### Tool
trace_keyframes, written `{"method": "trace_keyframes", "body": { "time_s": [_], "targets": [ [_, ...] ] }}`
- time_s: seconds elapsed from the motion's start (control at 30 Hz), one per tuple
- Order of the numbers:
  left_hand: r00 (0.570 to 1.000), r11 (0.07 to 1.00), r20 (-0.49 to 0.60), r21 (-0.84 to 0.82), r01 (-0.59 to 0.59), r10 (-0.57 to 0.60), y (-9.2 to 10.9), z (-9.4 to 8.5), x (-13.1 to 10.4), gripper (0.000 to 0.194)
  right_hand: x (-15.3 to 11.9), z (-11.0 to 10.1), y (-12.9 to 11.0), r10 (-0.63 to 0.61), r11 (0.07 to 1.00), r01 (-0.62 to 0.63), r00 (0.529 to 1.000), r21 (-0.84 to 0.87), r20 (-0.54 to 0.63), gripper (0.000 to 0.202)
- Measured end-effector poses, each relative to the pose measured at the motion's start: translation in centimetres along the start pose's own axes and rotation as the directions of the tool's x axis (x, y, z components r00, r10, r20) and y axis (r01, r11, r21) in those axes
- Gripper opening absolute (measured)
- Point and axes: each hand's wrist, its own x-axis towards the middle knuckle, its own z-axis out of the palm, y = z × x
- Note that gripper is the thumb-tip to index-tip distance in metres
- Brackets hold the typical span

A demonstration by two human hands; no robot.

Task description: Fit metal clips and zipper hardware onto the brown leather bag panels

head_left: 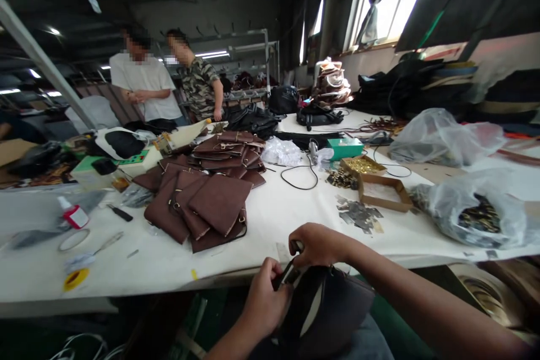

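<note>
Dark bag point(341, 304) below the tabletop's point(261, 225) near edge, just right of the left hand point(266, 298), which pinches its rim, and beneath the right hand point(318, 244), fingers curled tightly on its top.

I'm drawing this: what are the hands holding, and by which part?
Left hand and right hand hold a bag near its upper edge; exact part unclear.

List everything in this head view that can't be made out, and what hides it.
All in the head view:
Grip: fingers of the left hand and right hand cover part of what they hold at the dark bag.
Bag's inside: hidden by its own side and shadow.
Bottle: label too small and blurred to read.
Cardboard box: cut off by the left edge.
</note>
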Motion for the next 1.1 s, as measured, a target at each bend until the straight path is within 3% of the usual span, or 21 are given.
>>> {"method": "trace_keyframes", "body": {
  "time_s": [0.13,0.27,0.33,0.4,0.5,0.6,0.7,0.77,0.87,0.97,1.1],
  "targets": [
    [0.988,0.974,-0.081,-0.198,0.113,-0.131,-3.4,2.0,-0.4,0.032,1.7,1.7,0.1,0.026,0.995,-0.043,0.982,-0.088,-0.186,0.031],
    [0.962,0.859,-0.108,-0.483,0.169,-0.25,-6.1,2.7,-0.4,0.046,1.7,3.7,0.4,-0.032,0.992,-0.008,0.947,-0.125,-0.32,0.019],
    [0.959,0.865,-0.141,-0.478,0.152,-0.246,-6.4,2.8,-0.5,0.044,1.1,4.3,0.1,-0.066,0.997,0.04,0.912,-0.072,-0.405,0.012],
    [0.948,0.865,-0.171,-0.477,0.158,-0.267,-5.8,2.9,-0.7,0.043,0.1,4.3,-1.0,-0.089,0.985,0.151,0.845,0.077,-0.527,0.01],
    [0.925,0.871,-0.244,-0.468,0.151,-0.291,-4.0,3.1,-1.3,0.044,-1.7,4.0,-4.0,0.015,0.859,0.336,0.738,0.387,-0.674,0.026],
    [0.909,0.879,-0.292,-0.456,0.139,-0.296,-3.1,3.1,-1.6,0.045,-1.3,4.4,-6.5,0.182,0.64,0.47,0.676,0.608,-0.714,0.035],
    [0.896,0.834,-0.255,-0.518,0.191,-0.364,-4.1,3.2,-1.4,0.044,1.3,6.6,-6.0,0.247,0.466,0.527,0.694,0.711,-0.676,0.039],
    [0.882,0.784,-0.221,-0.579,0.225,-0.417,-5.0,3.4,-1.5,0.046,2.6,8.6,-4.5,0.313,0.472,0.473,0.699,0.744,-0.643,0.039],
    [0.863,0.718,-0.202,-0.655,0.233,-0.464,-5.5,3.5,-1.6,0.052,3.0,10.7,-2.1,0.385,0.534,0.421,0.652,0.733,-0.654,0.037],
    [0.852,0.675,-0.193,-0.702,0.227,-0.487,-5.0,3.5,-1.3,0.053,2.7,11.5,-0.9,0.37,0.574,0.445,0.607,0.687,-0.703,0.033],
    [0.825,0.623,-0.163,-0.737,0.263,-0.541,-4.5,3.4,-0.5,0.053,3.3,11.9,-0.5,0.374,0.568,0.471,0.584,0.675,-0.721,0.03]
  ]
}}
